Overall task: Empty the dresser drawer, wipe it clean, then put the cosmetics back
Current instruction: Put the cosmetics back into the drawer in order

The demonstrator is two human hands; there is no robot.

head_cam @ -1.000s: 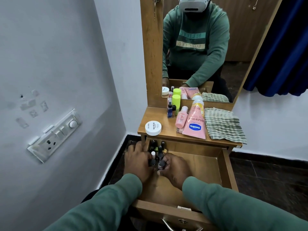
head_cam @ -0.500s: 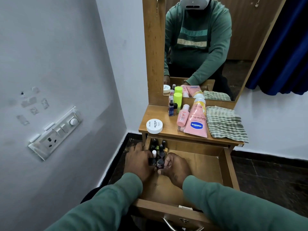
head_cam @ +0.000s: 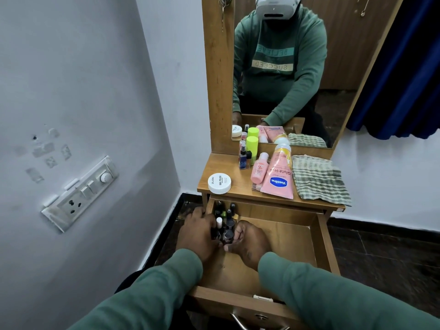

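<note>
Gripping bottles (head_cam: 226, 226) between both hands: left hand (head_cam: 197, 232) and right hand (head_cam: 248, 244) curl round the cluster, side wall of drawer (head_cam: 285, 246) just outside left hand. Press evenly inward, keep caps upright, mind loose bottles just beyond the grip.

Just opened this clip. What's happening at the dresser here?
A person works at the open drawer, both hands at a cluster of small nail polish bottles in its back left corner. The right hand curls its fingers against the front bottles; the left hand flanks them, grip unclear. A Vaseline tube, white jar and checked cloth lie on the dresser top.
</note>
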